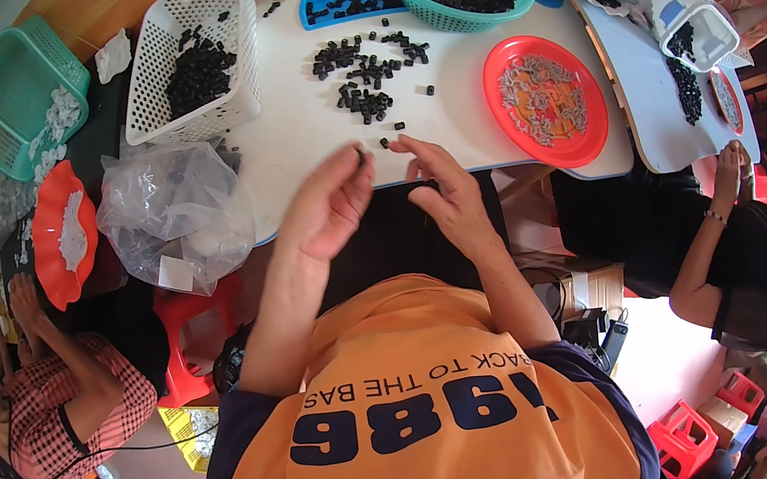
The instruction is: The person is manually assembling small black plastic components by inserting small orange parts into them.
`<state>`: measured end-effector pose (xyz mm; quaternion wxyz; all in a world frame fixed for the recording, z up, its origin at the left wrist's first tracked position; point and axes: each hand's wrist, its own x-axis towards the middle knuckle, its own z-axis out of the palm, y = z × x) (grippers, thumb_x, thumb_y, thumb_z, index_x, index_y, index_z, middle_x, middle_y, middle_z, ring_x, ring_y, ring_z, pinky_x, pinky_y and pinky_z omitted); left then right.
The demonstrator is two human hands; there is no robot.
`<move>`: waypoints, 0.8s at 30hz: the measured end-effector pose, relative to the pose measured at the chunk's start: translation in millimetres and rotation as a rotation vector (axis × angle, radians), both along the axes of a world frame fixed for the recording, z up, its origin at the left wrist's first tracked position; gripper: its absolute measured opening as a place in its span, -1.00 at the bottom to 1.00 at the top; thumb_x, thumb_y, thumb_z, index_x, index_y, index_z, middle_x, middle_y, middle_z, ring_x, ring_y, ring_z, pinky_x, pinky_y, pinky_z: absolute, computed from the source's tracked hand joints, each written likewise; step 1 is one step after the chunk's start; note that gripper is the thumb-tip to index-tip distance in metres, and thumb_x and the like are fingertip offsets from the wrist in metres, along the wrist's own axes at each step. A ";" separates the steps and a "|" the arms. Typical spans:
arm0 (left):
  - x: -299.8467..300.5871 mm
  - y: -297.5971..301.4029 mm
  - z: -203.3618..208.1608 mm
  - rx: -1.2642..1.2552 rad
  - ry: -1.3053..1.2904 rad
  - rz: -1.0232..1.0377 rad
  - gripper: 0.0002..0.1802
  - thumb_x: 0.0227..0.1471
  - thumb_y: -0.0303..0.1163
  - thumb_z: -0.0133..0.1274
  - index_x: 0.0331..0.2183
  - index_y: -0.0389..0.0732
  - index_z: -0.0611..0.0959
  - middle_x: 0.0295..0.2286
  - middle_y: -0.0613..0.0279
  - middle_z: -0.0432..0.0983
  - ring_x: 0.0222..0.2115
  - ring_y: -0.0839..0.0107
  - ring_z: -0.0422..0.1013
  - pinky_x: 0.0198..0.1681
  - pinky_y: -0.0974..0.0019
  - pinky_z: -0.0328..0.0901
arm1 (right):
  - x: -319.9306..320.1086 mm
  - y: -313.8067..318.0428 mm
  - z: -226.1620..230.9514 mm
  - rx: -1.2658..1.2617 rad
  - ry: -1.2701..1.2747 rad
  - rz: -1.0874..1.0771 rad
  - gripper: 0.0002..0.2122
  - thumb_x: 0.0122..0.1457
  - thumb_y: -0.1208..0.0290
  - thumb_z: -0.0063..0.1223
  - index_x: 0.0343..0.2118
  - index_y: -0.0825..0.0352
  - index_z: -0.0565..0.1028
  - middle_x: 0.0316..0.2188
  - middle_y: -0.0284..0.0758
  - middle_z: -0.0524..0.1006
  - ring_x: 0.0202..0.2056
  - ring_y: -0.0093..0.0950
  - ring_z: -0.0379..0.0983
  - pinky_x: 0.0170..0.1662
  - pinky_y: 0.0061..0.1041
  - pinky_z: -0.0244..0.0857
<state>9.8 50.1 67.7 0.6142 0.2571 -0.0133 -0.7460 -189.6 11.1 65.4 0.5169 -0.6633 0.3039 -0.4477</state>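
My left hand is above the near edge of the white table, its thumb and fingertips closed on a small black cylindrical piece. To its right, my right hand has the thumb and fingers apart. Its index fingertip is beside another small black piece; whether they touch I cannot tell. Beyond my hands lies a loose cluster of the same black pieces on the tabletop. A red plate with small grey metal-looking parts sits to the right of my right hand.
A white basket and a green basket hold black pieces, with a blue tray between them. A clear plastic bag slumps over the table's left edge. Co-workers sit at both sides, near a red scalloped dish and a side table.
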 end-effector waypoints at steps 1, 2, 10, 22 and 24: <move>13.4 -12.3 6.3 -0.017 -0.035 0.080 -0.75 0.15 -0.54 0.04 -0.11 -0.37 0.53 -0.28 0.06 0.58 -0.28 0.34 0.55 -0.20 0.43 0.52 | -3.9 -1.9 -2.0 0.047 -0.001 0.015 -0.52 0.09 0.53 0.17 0.12 0.32 0.41 -0.08 -0.33 0.53 -0.34 -0.59 0.35 -0.20 -0.64 0.30; 31.3 -25.3 15.7 -0.039 -0.037 0.152 -0.76 0.14 -0.55 0.04 -0.12 -0.39 0.54 -0.28 0.04 0.58 -0.26 0.33 0.55 -0.17 0.42 0.51 | -6.1 -2.0 -4.8 0.097 0.000 -0.005 -0.57 0.13 0.54 0.11 0.11 0.32 0.42 -0.12 -0.35 0.55 -0.35 -0.64 0.36 -0.23 -0.65 0.29; 74.7 -104.4 63.2 -0.152 -0.111 0.443 -0.69 0.11 -0.56 0.07 -0.08 -0.44 0.50 -0.25 0.02 0.58 -0.26 0.31 0.55 -0.14 0.40 0.50 | -22.3 4.4 -13.1 0.165 0.030 -0.110 -0.70 0.22 0.48 0.06 0.02 0.34 0.50 -0.31 -0.37 0.62 -0.42 -0.69 0.41 -0.32 -0.68 0.28; -48.1 -177.0 -20.0 -1.305 -2.201 -0.286 -0.79 -0.06 -0.57 0.02 -0.33 -0.27 0.70 -0.25 0.11 0.59 -0.17 0.14 0.42 -0.05 0.21 0.31 | -70.1 7.1 8.0 0.098 0.076 -0.252 -0.83 0.21 0.49 0.07 -0.17 0.38 0.60 -0.45 -0.36 0.61 -0.39 -0.65 0.50 -0.31 -0.66 0.31; -48.3 -184.5 -27.0 -1.274 -2.208 -0.517 -0.80 -0.08 -0.60 0.04 -0.33 -0.30 0.67 -0.28 0.09 0.56 -0.16 0.13 0.42 -0.04 0.18 0.30 | -82.9 5.9 7.1 0.107 0.048 -0.302 -0.82 0.21 0.49 0.08 -0.17 0.38 0.60 -0.45 -0.35 0.61 -0.39 -0.64 0.50 -0.29 -0.65 0.32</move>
